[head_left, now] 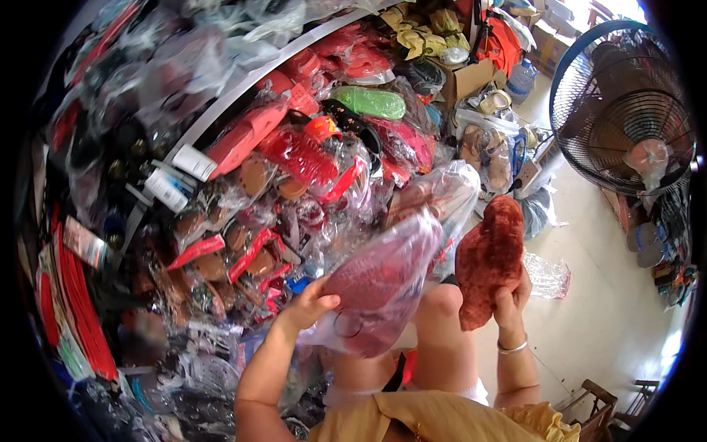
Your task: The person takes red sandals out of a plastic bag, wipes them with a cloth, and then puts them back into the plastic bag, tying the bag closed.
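Observation:
My left hand (pixel 308 305) is closed on the lower left edge of a see-through plastic bag (pixel 390 276), its thumb on top. Dark pink footwear shows through the film, though glare hides its exact form. A reddish-brown, fuzzy, sole-shaped piece (pixel 490 258) stands up from my right hand (pixel 512 300), which pinches it near its lower right edge. Whether it is a loose insole or a whole plush slipper, I cannot tell. Bag and fuzzy piece are apart, both held above my knees.
A heap of bagged shoes and slippers (pixel 272 214) fills the left and middle, a green slipper (pixel 368 102) among them. At the far right stands a large black fan (pixel 626 103). An empty-looking plastic wrapper (pixel 546 276) lies on the pale floor (pixel 604 295); wooden stools (pixel 593 401) are lower right.

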Demonstrator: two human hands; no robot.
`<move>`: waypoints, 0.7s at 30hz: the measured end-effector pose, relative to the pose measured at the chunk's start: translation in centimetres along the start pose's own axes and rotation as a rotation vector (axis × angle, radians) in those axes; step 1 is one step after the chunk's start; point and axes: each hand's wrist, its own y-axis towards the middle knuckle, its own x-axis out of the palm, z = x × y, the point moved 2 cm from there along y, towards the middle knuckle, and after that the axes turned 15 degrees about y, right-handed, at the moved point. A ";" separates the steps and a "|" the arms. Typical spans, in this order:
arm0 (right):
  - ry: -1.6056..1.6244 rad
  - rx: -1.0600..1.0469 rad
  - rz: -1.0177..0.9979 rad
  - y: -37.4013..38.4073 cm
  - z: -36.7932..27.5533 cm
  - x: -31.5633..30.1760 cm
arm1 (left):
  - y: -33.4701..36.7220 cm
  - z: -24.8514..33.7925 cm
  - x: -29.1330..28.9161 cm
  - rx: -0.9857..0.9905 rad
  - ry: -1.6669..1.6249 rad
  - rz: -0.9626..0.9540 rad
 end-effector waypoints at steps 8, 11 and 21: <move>-0.593 -0.193 -0.959 -10.5 -3.5 11.7 | -8.5 -10.0 3.9 -0.042 0.152 0.073; -0.741 -0.249 -1.032 -14.0 -0.8 13.9 | -9.4 -8.5 5.8 -0.038 0.369 0.276; -0.895 0.075 -0.716 -12.1 1.9 6.1 | -18.5 -3.7 -5.8 0.329 0.664 0.879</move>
